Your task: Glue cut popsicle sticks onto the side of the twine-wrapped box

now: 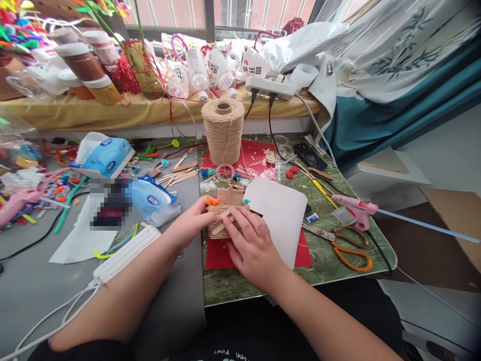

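A small panel of craft sticks wrapped in twine (215, 232) lies in front of me over a red sheet (221, 256). My left hand (193, 220) grips its left side, with the thumb across its face. Two loose-looking craft sticks (219, 228) rest slantwise on the twine. Fingers stretched out, my right hand (255, 245) lies flat over the panel's right part and presses on the sticks; its thumb is at the lower edge. Orange fuzzy wire (212, 201) and teal fuzzy wire (245, 201) sit at the panel's upper corners. My fingers hide part of the panel.
A big twine spool (223, 133) stands behind the panel. White paper (280, 215) lies to its right, then scissors (345, 245) and a pink glue gun (356, 209). Craft sticks (180, 176), tissue packs (150, 199) and a white power strip (126, 253) are on the left.
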`<state>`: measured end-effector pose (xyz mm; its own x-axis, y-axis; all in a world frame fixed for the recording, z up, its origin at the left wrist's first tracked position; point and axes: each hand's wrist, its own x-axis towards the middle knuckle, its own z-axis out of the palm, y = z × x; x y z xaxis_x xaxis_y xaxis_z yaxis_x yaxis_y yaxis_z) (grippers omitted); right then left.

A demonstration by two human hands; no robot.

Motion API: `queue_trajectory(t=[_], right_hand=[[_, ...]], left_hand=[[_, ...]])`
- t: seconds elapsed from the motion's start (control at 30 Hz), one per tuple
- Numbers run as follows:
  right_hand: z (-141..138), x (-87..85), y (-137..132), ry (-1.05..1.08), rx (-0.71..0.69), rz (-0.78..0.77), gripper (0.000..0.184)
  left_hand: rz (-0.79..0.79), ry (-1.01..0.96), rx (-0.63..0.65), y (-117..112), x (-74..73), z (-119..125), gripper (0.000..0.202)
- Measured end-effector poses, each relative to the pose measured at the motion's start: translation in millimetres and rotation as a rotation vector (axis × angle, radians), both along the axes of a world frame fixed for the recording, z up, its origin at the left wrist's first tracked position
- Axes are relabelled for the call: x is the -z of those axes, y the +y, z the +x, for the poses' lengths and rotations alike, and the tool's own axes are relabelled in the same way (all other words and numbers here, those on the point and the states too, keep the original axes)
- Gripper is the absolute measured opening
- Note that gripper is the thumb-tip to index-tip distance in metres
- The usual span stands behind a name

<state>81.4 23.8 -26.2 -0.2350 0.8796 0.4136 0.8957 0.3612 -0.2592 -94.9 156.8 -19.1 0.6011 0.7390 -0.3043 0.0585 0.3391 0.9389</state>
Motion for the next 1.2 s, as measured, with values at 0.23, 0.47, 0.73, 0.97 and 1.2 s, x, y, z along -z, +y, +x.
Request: queue_trajectory(t=[0.23,0.47,0.73,0.97,1.2], right_hand=[[3.1,-1.5,1.3,0.130,0.013,0.001,0.069],[0.8,-4.8,4.9,-0.006,0.017,-0.013,0.064],[-7.0,-6.0,3.1,0.003,0.076,-0.039,0.062],[-7.6,-2.5,1.3,-0.005,0.074,-0.028,0.068],[-7.2,1.4,-0.8,-0.003,0.074,-0.027,0.073]], left_hand=[[0.013,0.033,0.005,1.0,0.4,-0.9,0.041],[-0.004,0.006,-0.023,0.2,0.6,1.3,0.041],[-0.008,-0.006,-0.051,-2.9,1.2,2.8,0.037],[-0.026,-0.011,-0.041,-4.3,-2.7,2.9,0.040],[-0.040,0.004,-0.037,-3.3,-3.6,4.5,0.045]])
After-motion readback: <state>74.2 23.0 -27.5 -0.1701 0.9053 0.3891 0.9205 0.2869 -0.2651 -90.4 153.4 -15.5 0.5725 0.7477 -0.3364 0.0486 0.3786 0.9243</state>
